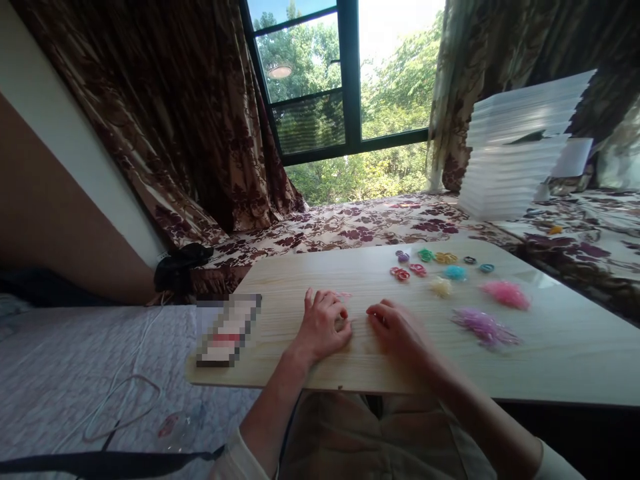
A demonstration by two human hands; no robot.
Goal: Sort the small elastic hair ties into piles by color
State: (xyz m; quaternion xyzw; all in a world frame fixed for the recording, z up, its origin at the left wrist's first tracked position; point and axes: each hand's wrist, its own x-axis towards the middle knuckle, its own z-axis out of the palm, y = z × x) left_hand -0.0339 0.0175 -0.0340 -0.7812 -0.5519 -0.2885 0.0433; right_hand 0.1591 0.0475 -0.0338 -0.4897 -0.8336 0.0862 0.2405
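Observation:
My left hand [324,328] rests on the pale wooden table [280,273], its thumb and forefinger curled together in a pinch. Whatever lies between those fingertips is too small to make out. Just beyond its fingers are some thin pink strands or bands [345,295]. Facing it across a small gap is my right hand [400,333], low over the table, its fingers pointing left. Motion blurs this hand, so I cannot tell if it grips anything. To its right lie a loose purple heap [485,327] of thin strand-like pieces and a pink heap [506,294].
Small band-like clusters sit at the table's back: purple [402,256], green [426,255], yellow [446,258], red [400,273], and blue [455,272]. A cream cluster [441,287] is nearer. A pixelated flat object [230,331] lies left. White ridged sheets [515,153] stand behind.

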